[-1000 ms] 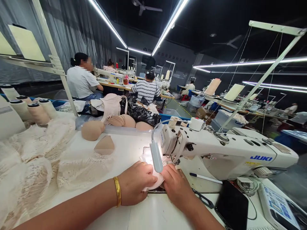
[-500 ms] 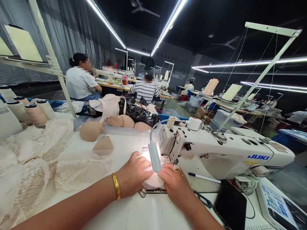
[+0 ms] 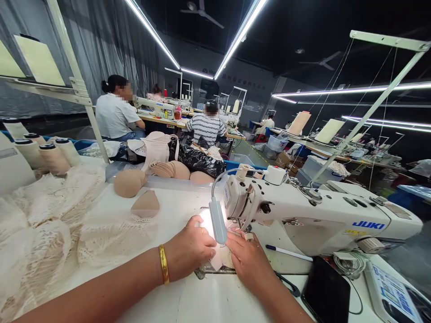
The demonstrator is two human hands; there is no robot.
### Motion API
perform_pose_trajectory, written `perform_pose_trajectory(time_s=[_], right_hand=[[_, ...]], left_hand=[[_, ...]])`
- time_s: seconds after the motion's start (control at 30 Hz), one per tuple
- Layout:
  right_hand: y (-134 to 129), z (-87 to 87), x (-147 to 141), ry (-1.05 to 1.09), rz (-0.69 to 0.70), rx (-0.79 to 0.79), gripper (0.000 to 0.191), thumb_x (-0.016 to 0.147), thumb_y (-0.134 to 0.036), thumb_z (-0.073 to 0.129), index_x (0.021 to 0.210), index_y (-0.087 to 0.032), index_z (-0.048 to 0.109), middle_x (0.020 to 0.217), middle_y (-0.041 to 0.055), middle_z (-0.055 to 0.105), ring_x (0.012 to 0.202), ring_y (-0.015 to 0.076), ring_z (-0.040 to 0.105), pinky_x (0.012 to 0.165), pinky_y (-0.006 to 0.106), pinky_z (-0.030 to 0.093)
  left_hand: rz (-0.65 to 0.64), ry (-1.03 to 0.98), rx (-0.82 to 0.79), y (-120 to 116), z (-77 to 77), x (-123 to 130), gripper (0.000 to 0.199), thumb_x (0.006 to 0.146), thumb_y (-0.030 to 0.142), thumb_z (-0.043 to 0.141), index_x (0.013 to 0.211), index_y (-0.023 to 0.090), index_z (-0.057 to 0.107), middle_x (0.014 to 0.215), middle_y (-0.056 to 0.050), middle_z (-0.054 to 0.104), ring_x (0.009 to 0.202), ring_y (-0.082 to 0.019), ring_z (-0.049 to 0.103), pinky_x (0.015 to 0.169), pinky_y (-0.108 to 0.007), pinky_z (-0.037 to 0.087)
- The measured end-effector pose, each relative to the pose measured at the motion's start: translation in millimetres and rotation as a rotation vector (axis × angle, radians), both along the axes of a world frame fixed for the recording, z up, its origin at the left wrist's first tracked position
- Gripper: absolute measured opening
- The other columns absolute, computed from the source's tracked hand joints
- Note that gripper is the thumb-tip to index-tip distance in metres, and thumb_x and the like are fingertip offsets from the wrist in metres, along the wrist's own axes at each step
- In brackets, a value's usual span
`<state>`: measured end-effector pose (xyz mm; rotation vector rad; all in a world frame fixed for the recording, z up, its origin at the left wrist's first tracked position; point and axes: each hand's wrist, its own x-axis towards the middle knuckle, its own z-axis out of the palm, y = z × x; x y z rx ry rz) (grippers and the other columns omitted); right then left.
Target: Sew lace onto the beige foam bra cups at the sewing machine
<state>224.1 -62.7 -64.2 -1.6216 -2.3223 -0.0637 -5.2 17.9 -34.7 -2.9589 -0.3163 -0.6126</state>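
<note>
Under the sewing machine head (image 3: 239,195) lies a piece of pale pink fabric (image 3: 217,261), brightly lit by a grey gooseneck lamp (image 3: 218,222) that hides part of it. My left hand (image 3: 192,246), with a gold bracelet and a ring, has its fingers curled closed on the fabric's left side. On the right, my right hand (image 3: 248,256) lies with fingers stretched along the fabric's edge, close to the needle area. The lamp and the fingers cover the needle and the exact stitching spot.
Cream lace pieces (image 3: 60,206) spread over the left of the table. Beige foam bra cups (image 3: 129,183) lie behind. A pen (image 3: 288,252), a black phone (image 3: 326,289) and a control box (image 3: 390,287) sit at right. Co-workers (image 3: 116,107) sit farther off.
The fabric between my hands has turned or folded, with a narrower part now showing in front. My left fingers have curled more; my right fingers lie flatter. The view has shifted slightly.
</note>
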Motion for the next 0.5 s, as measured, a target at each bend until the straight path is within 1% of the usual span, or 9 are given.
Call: perform_pose_trajectory(time_s=[0.17, 0.33, 0.43, 0.5], right_hand=[[0.1, 1.6, -0.3, 0.005, -0.011, 0.013, 0.066, 0.084, 0.003, 0.04, 0.142, -0.025, 0.058, 0.146, 0.0022, 0.065, 0.127, 0.0296, 0.06, 0.102, 0.048, 0.047], [0.6, 1.3, -1.8, -0.003, -0.022, 0.018, 0.063, 0.085, 0.002, 0.041, 0.138, -0.025, 0.061, 0.145, 0.0023, 0.066, 0.125, 0.029, 0.061, 0.102, 0.048, 0.049], [0.6, 0.7, -2.2, 0.009, -0.015, 0.023, 0.063, 0.083, 0.003, 0.042, 0.137, -0.025, 0.062, 0.145, 0.0022, 0.065, 0.124, 0.0285, 0.062, 0.105, 0.049, 0.047], [0.0, 0.0, -1.3, 0.017, -0.003, 0.032, 0.064, 0.083, 0.003, 0.041, 0.136, -0.026, 0.061, 0.145, 0.0024, 0.066, 0.123, 0.0287, 0.062, 0.104, 0.049, 0.048]], left_hand=[[0.001, -0.013, 0.006, -0.5, 0.7, 0.1, 0.023, 0.079, 0.002, 0.066, 0.068, 0.019, 0.055, 0.07, 0.004, 0.062, 0.07, -0.016, 0.058, 0.098, -0.043, 0.035], [0.016, -0.024, 0.01, -1.8, -0.2, 0.5, 0.025, 0.079, 0.001, 0.065, 0.066, 0.018, 0.053, 0.068, 0.004, 0.06, 0.066, -0.015, 0.056, 0.099, -0.043, 0.033], [0.024, -0.019, 0.01, -3.1, -0.7, 1.0, 0.025, 0.079, 0.001, 0.065, 0.066, 0.018, 0.052, 0.069, 0.005, 0.061, 0.066, -0.015, 0.055, 0.099, -0.044, 0.032], [0.029, -0.015, 0.008, -3.7, -1.0, 1.3, 0.025, 0.079, 0.001, 0.066, 0.066, 0.018, 0.053, 0.07, 0.004, 0.061, 0.067, -0.015, 0.055, 0.099, -0.044, 0.032]])
